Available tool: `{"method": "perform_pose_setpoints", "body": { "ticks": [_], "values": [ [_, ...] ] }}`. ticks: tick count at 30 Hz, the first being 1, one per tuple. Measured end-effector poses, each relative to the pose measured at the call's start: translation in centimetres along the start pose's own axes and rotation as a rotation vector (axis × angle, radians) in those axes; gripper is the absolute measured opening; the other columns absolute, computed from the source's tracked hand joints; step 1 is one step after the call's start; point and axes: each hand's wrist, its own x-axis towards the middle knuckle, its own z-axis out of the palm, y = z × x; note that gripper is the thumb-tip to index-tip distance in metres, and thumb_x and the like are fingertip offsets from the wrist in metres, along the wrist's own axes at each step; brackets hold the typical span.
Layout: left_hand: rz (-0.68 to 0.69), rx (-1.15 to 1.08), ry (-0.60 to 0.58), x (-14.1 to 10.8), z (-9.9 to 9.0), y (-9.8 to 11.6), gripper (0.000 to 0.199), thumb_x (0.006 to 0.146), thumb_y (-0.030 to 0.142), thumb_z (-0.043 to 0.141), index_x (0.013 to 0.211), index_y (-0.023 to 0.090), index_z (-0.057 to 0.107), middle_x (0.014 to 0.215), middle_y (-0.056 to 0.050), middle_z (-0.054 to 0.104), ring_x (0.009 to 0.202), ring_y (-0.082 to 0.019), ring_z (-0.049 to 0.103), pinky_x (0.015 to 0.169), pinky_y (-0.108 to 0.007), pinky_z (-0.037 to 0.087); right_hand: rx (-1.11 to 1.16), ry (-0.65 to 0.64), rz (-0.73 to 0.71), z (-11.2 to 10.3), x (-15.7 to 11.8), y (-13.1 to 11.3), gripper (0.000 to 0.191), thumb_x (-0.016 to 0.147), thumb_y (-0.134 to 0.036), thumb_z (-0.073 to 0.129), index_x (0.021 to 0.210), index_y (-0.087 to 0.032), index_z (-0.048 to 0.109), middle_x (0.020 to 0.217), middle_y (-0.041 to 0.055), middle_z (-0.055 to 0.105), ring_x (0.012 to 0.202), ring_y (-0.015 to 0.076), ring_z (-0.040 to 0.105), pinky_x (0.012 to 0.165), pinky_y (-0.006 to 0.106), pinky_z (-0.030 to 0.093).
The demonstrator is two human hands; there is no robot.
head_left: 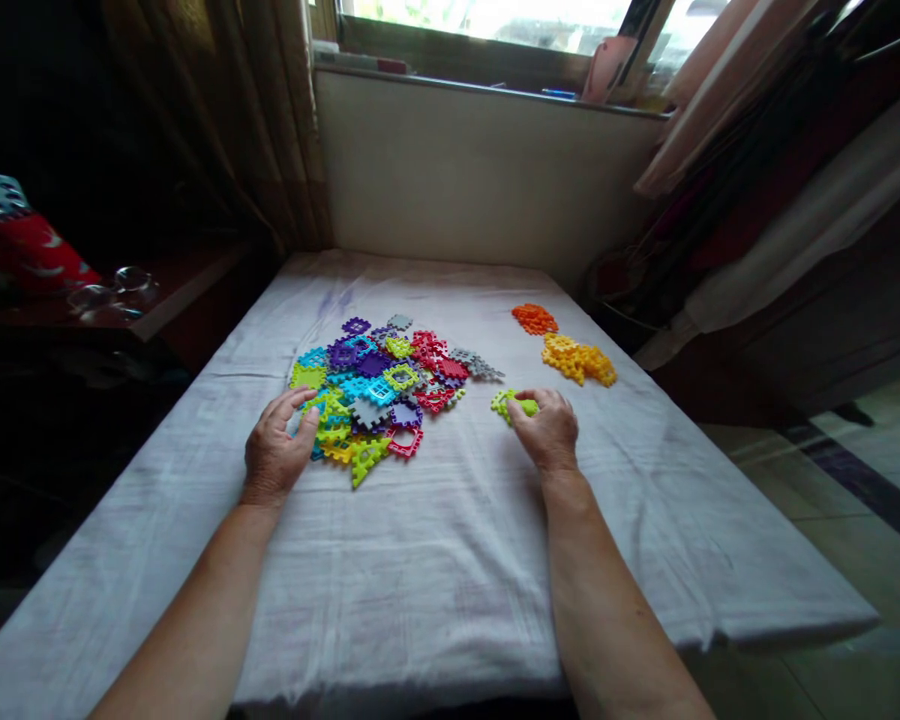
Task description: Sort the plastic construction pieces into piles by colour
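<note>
A mixed heap of plastic interlocking tiles point(379, 390) lies left of the middle, in purple, blue, red, grey, yellow and lime green. At its left edge is my left hand point(279, 448), thumb and fingers apart, beside lime green pieces; whether the fingertips touch them I cannot tell. To the right of the heap, my right hand point(549, 428) pinches a lime green tile point(526, 407) low over the cloth. Another lime green tile point(501, 403) shows just left of those fingers. The palm side of the right hand is hidden.
Orange tiles point(534, 319) form a small pile at the back right, with a yellow pile point(581, 360) nearer. A white cloth point(420, 580) covers the table. A wall and window sill point(495, 90) stand behind; clothes hang on the right. Glasses point(116, 292) sit on a side shelf.
</note>
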Motion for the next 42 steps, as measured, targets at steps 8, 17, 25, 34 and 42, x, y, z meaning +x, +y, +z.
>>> {"method": "perform_pose_setpoints", "body": {
  "ticks": [8,17,25,34,42],
  "values": [
    [-0.086,-0.027,0.018,0.2,0.5,-0.9,0.031,0.087,0.038,0.051,0.104,0.020,0.070,0.120,-0.009,0.071,0.116,-0.023,0.065,0.105,-0.040,0.050,0.140,-0.377,-0.697,2.3,-4.9,-9.1,0.018,0.088,-0.034,0.064,0.101,-0.026,0.073,0.108,0.0055,0.073,0.103,0.0226,0.059,0.096,0.036,0.043],
    [-0.060,-0.040,0.025,0.2,0.7,-0.8,0.032,0.086,0.038,0.051,0.104,0.019,0.070,0.119,-0.010,0.071,0.115,-0.024,0.065,0.105,-0.041,0.051,0.149,-0.491,-0.884,4.3,-6.4,-10.1,0.019,0.093,-0.024,0.061,0.108,-0.026,0.072,0.107,0.0040,0.075,0.106,0.0205,0.059,0.093,0.036,0.040],
    [-0.044,-0.024,0.017,0.1,0.4,-0.8,0.030,0.088,0.038,0.053,0.105,0.020,0.070,0.120,-0.009,0.071,0.116,-0.024,0.065,0.104,-0.041,0.051,0.303,-0.114,-0.674,3.3,-4.1,-7.3,0.010,0.092,-0.028,0.061,0.090,-0.025,0.071,0.092,0.0031,0.075,0.093,0.0195,0.063,0.092,0.034,0.044],
    [0.151,-0.034,-0.108,-0.5,-0.3,1.3,0.027,0.089,0.043,0.057,0.093,0.022,0.073,0.121,-0.007,0.071,0.111,-0.022,0.067,0.102,-0.037,0.052,-0.051,0.113,0.063,-0.1,1.1,2.5,0.018,0.077,-0.037,0.061,0.078,-0.021,0.070,0.081,0.0072,0.071,0.085,0.0260,0.060,0.083,0.037,0.044],
    [0.364,0.116,-0.454,-1.1,-0.5,2.5,0.018,0.081,0.045,0.067,0.079,0.030,0.077,0.136,-0.005,0.064,0.134,-0.033,0.050,0.115,-0.058,0.034,-0.170,-0.014,0.224,-0.7,1.1,2.8,0.017,0.075,-0.036,0.061,0.079,-0.023,0.072,0.082,0.0064,0.072,0.085,0.0256,0.061,0.080,0.037,0.045]
  ]
}}
